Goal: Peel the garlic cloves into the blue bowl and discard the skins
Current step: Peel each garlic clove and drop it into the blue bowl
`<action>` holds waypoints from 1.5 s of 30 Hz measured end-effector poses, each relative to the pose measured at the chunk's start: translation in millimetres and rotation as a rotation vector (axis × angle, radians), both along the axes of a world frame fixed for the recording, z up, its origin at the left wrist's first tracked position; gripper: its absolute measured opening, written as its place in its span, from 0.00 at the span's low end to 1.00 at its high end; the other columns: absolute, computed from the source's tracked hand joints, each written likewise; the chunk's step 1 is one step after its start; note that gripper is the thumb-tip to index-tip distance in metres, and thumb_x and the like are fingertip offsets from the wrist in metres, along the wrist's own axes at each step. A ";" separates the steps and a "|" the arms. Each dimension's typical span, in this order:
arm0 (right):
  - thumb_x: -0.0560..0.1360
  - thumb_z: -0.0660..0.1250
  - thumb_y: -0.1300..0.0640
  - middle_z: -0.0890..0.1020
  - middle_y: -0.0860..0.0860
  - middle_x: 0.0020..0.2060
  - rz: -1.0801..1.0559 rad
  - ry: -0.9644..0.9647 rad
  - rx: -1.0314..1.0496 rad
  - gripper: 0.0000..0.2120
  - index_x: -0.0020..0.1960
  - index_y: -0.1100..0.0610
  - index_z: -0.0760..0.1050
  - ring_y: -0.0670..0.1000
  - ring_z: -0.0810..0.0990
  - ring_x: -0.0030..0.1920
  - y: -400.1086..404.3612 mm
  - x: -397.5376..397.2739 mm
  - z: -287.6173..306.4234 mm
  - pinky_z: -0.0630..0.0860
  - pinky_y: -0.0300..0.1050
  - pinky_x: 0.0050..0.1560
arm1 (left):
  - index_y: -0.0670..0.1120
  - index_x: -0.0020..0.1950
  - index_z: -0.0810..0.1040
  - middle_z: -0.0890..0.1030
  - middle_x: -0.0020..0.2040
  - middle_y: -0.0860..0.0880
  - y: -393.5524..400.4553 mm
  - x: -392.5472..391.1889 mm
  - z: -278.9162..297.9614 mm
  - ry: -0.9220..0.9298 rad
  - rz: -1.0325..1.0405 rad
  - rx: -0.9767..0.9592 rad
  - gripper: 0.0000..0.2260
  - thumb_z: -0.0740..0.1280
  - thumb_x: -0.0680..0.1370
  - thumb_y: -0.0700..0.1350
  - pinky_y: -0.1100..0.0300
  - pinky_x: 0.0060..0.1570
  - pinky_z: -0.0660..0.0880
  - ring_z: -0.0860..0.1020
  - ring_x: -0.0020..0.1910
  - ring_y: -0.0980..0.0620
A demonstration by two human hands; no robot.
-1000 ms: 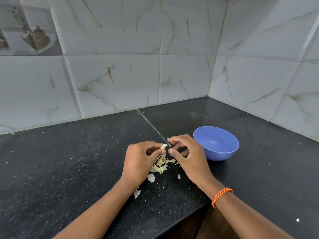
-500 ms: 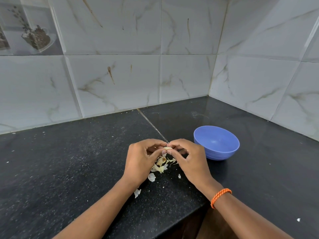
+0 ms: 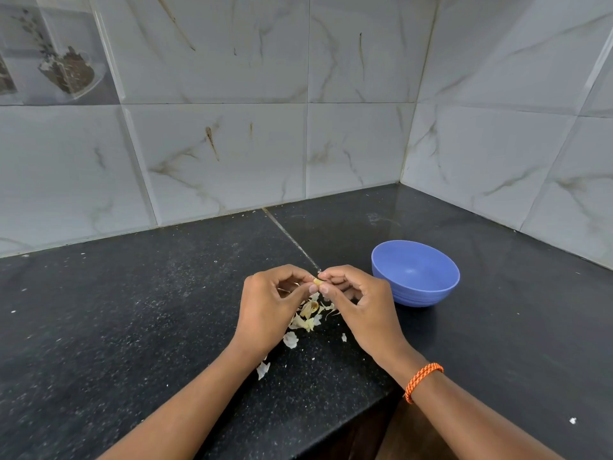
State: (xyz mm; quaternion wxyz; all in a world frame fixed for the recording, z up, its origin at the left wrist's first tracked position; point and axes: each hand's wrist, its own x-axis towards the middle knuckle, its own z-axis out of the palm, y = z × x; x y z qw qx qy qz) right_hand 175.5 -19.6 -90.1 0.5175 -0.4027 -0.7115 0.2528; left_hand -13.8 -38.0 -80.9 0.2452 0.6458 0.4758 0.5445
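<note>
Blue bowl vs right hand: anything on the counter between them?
Nothing: the head view shows bare black counter between the right hand and blue bowl; the skins lie left of that hand.

Both forearms are bare, with no sleeves in view. The right wrist wears a braided orange thread bracelet (image 3: 423,380) flecked with lighter strands.

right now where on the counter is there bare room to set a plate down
Bare black counter lies left of the left hand, and more behind the blue bowl toward the tiled corner. It is crowded under both hands, where garlic skins lie scattered beside the right hand.
</note>
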 end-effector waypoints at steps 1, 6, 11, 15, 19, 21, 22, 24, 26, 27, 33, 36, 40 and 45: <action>0.80 0.76 0.57 0.89 0.43 0.49 0.011 0.003 -0.008 0.10 0.61 0.53 0.86 0.44 0.88 0.51 0.1 0.0 -0.5 0.85 0.43 0.50 | 0.52 0.47 0.89 0.88 0.42 0.56 0.1 -0.4 0.1 0.006 0.004 0.002 0.03 0.79 0.79 0.44 0.45 0.49 0.85 0.88 0.43 0.52; 0.81 0.74 0.60 0.89 0.48 0.50 0.107 0.102 -0.118 0.08 0.60 0.54 0.85 0.50 0.89 0.49 3.1 0.1 0.0 0.85 0.46 0.47 | 0.48 0.46 0.89 0.88 0.39 0.52 1.1 -1.0 1.8 -0.051 -0.011 -0.052 0.03 0.79 0.78 0.41 0.51 0.46 0.85 0.87 0.39 0.51; 0.81 0.72 0.65 0.88 0.58 0.46 0.249 0.261 -0.256 0.05 0.57 0.62 0.84 0.59 0.86 0.43 6.2 3.9 2.2 0.84 0.48 0.43 | 0.43 0.47 0.89 0.89 0.40 0.45 1.4 -2.0 2.7 -0.172 -0.099 -0.125 0.01 0.79 0.77 0.39 0.51 0.46 0.85 0.86 0.39 0.46; 0.81 0.72 0.64 0.87 0.64 0.46 0.335 0.375 -0.366 0.05 0.56 0.61 0.85 0.58 0.84 0.43 6.9 5.5 1.2 0.83 0.49 0.47 | 0.40 0.48 0.88 0.89 0.41 0.43 -0.1 -0.3 5.3 -0.255 -0.155 -0.150 0.01 0.78 0.78 0.38 0.56 0.43 0.84 0.85 0.37 0.46; 0.81 0.72 0.63 0.86 0.65 0.46 0.384 0.443 -0.427 0.06 0.55 0.58 0.86 0.57 0.81 0.41 6.6 5.3 1.2 0.82 0.50 0.46 | 0.37 0.48 0.88 0.88 0.42 0.41 -0.4 -0.9 7.2 -0.287 -0.190 -0.160 0.02 0.77 0.78 0.36 0.60 0.40 0.82 0.84 0.36 0.50; 0.81 0.72 0.63 0.86 0.66 0.47 0.369 0.439 -0.403 0.07 0.57 0.58 0.85 0.57 0.81 0.42 5.4 5.3 2.1 0.83 0.51 0.45 | 0.38 0.48 0.88 0.88 0.42 0.41 -0.7 -1.6 7.3 -0.270 -0.184 -0.157 0.02 0.76 0.79 0.36 0.61 0.39 0.81 0.83 0.34 0.51; 0.81 0.72 0.63 0.86 0.65 0.47 0.344 0.429 -0.378 0.07 0.58 0.59 0.85 0.56 0.82 0.42 4.3 5.2 2.7 0.83 0.50 0.44 | 0.39 0.48 0.88 0.88 0.42 0.43 -0.2 -1.9 7.0 -0.252 -0.168 -0.150 0.01 0.76 0.79 0.37 0.60 0.39 0.80 0.83 0.33 0.51; 0.80 0.73 0.64 0.87 0.60 0.48 0.280 0.397 -0.322 0.08 0.58 0.60 0.85 0.54 0.83 0.43 2.5 5.0 4.0 0.84 0.49 0.43 | 0.43 0.48 0.88 0.88 0.41 0.46 1.3 -2.5 5.6 -0.197 -0.116 -0.124 0.02 0.76 0.80 0.39 0.53 0.40 0.82 0.84 0.34 0.48; 0.80 0.74 0.65 0.88 0.55 0.48 0.226 0.341 -0.272 0.07 0.58 0.60 0.85 0.53 0.85 0.44 2.0 5.3 4.7 0.84 0.49 0.43 | 0.47 0.48 0.87 0.87 0.43 0.48 2.5 -2.3 4.2 -0.119 -0.077 -0.094 0.04 0.75 0.81 0.40 0.43 0.43 0.85 0.86 0.36 0.47; 0.80 0.74 0.66 0.88 0.54 0.49 0.203 0.305 -0.253 0.08 0.58 0.60 0.85 0.53 0.86 0.46 2.0 5.4 5.3 0.85 0.49 0.43 | 0.49 0.48 0.87 0.87 0.44 0.50 3.1 -2.2 3.5 -0.077 -0.065 -0.082 0.06 0.74 0.82 0.39 0.40 0.45 0.85 0.86 0.37 0.46; 0.80 0.75 0.59 0.87 0.43 0.47 -0.044 -0.081 0.011 0.06 0.55 0.51 0.88 0.46 0.86 0.48 5.3 14.6 10.1 0.82 0.37 0.47 | 0.66 0.57 0.86 0.85 0.54 0.64 10.4 -5.3 -5.2 0.293 0.083 0.086 0.17 0.73 0.82 0.42 0.45 0.58 0.78 0.80 0.57 0.56; 0.80 0.75 0.59 0.87 0.41 0.43 -0.136 -0.172 0.028 0.06 0.54 0.50 0.88 0.43 0.85 0.44 5.8 19.4 13.1 0.81 0.34 0.45 | 0.65 0.56 0.86 0.85 0.51 0.66 12.6 -7.1 -8.3 0.396 0.178 0.171 0.12 0.76 0.81 0.46 0.43 0.61 0.74 0.76 0.60 0.57; 0.80 0.75 0.56 0.85 0.42 0.41 -0.145 -0.279 -0.033 0.05 0.50 0.46 0.85 0.44 0.83 0.45 9.9 17.8 12.9 0.82 0.39 0.45 | 0.61 0.53 0.88 0.85 0.49 0.66 13.4 -9.1 -11.1 0.434 0.226 0.196 0.11 0.76 0.80 0.43 0.51 0.62 0.70 0.74 0.60 0.57; 0.82 0.73 0.55 0.86 0.43 0.48 -0.082 -0.585 0.003 0.08 0.61 0.48 0.84 0.43 0.83 0.48 15.8 12.6 17.6 0.80 0.43 0.52 | 0.59 0.53 0.89 0.86 0.47 0.64 13.1 -9.2 -12.5 0.431 0.215 0.195 0.10 0.76 0.80 0.42 0.52 0.60 0.69 0.74 0.57 0.56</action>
